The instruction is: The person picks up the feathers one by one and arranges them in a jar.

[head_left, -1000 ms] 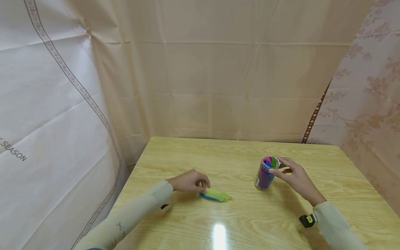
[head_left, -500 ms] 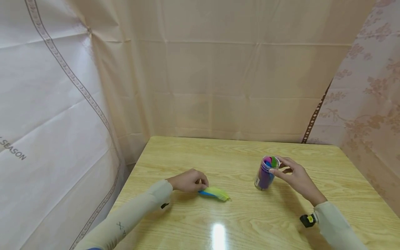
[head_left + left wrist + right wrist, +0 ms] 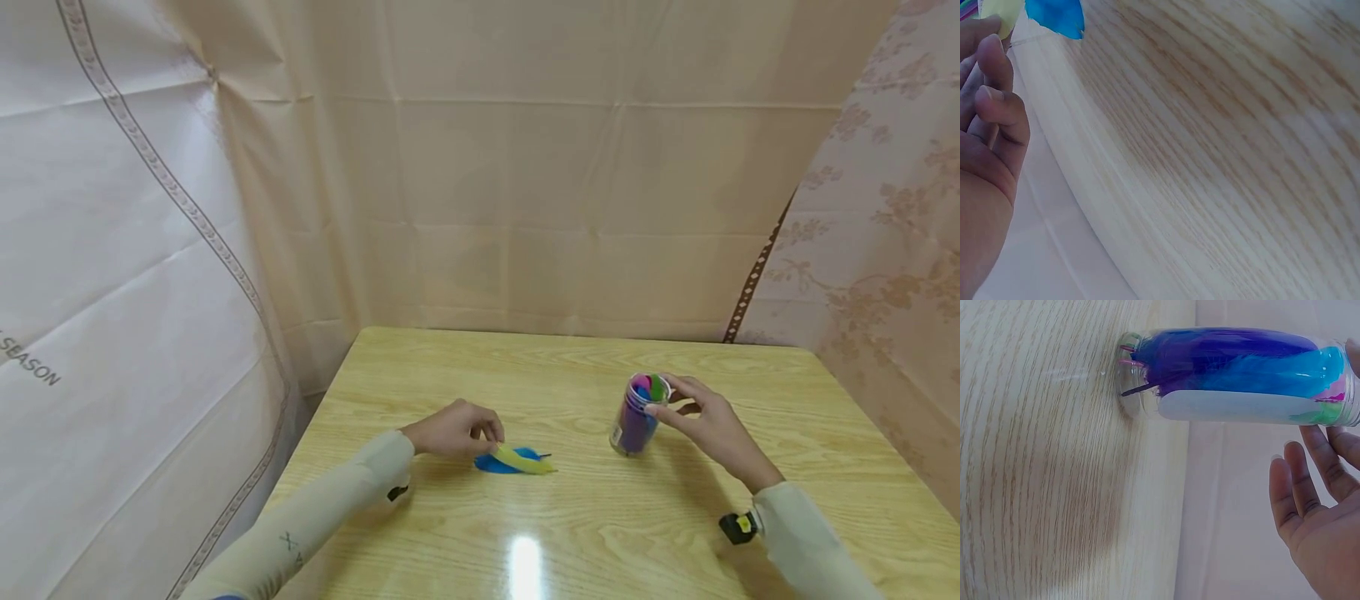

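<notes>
My left hand pinches one end of a yellow feather between thumb and fingertips. Under it a blue feather lies on the table, its dark quill pointing right; its blue tip shows at the top of the left wrist view. To the right, a glass jar stands upright, packed with purple, blue, pink and green feathers. My right hand holds the jar near its rim, thumb on the near side and fingers on the far side. Quills reach the jar's bottom in the right wrist view.
The wood-grain table has its far edge against a beige cloth backdrop. White sheeting hangs at the left, and a floral cloth at the right.
The yellow feather, earlier lying over most of the blue one, has its left end raised in my left hand and is turned, baring more of the blue feather. The right hand and jar stay put.
</notes>
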Demonstrator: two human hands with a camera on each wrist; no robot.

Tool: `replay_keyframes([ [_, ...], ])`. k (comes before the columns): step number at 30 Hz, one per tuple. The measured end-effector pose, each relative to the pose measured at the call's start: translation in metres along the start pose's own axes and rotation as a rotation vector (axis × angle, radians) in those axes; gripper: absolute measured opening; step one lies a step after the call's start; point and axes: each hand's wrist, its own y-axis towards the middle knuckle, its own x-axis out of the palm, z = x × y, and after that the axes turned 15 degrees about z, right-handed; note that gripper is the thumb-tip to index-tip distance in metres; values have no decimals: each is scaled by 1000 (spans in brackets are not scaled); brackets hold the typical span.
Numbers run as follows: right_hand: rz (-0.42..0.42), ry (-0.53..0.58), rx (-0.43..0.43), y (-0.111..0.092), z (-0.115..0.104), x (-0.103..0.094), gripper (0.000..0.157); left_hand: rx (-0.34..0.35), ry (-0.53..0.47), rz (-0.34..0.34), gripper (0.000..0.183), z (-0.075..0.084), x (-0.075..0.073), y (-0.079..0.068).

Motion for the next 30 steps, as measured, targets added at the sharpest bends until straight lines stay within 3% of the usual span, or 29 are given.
replay_keyframes([
  [5,3,3,0,0,-1,0,65,10,53,-19,19,1,-2,1],
  [11,-2,23,0,0,0,3,64,39,92,-11,17,-2,0,1],
  [23,-14,24,5,1,-3,3,65,-9,55,32,12,1,-3,2],
  [30,-13,16,45,2,-4,1,72,28,62,70,12,4,-8,8],
])
